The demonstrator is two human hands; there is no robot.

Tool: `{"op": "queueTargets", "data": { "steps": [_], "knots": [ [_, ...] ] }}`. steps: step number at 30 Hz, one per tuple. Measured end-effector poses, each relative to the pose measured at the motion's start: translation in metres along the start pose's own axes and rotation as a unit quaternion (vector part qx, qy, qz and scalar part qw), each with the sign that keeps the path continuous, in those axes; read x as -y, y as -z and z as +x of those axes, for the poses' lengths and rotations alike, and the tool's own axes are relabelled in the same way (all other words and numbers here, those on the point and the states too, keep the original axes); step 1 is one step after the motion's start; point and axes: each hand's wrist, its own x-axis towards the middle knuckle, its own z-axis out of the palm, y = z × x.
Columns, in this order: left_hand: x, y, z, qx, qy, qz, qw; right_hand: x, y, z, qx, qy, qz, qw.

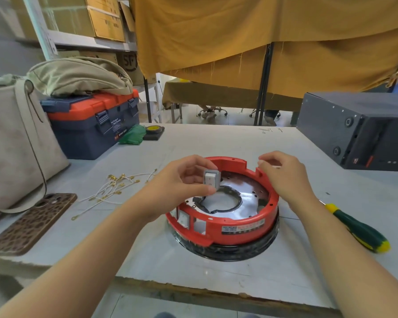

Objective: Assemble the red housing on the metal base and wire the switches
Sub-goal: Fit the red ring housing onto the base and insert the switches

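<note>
Grey worktable [216, 138], red housing [239, 228] on it; left hand [184, 180] pinching a white switch [211, 179], right hand [285, 175] pinching something small.

Left hand [182, 180] pinches something; right hand [285, 177] hovers, fingers curled.

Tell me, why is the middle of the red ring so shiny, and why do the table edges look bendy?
Head view: the metal base inside the red housing mirrors room light as white glare; the wide-angle lens bows the table edge and stretches both forearms.

Red housing [239, 228], green-yellow screwdriver [359, 228]
</note>
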Motion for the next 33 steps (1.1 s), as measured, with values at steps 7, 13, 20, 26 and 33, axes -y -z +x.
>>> {"op": "queueTargets", "data": {
  "steps": [7,13,20,26,33],
  "knots": [
    [0.005,-0.012,-0.027,-0.08,-0.061,0.002,0.995,0.051,0.0,-0.049,0.252,0.133,0.127,0.95],
    [0.008,-0.014,-0.046,-0.116,-0.132,0.087,0.981,0.059,-0.01,-0.074,0.255,0.158,0.111,0.948],
    [0.017,0.007,-0.054,-0.079,-0.109,0.215,0.967,0.056,-0.015,-0.086,0.224,0.151,0.107,0.957],
    [0.034,0.011,-0.05,-0.049,-0.097,0.267,0.958,0.056,-0.008,-0.091,0.223,0.145,0.104,0.958],
    [0.04,-0.002,-0.049,-0.086,-0.13,0.287,0.945,0.05,-0.006,-0.111,0.215,0.209,-0.005,0.954]
  ]
}}
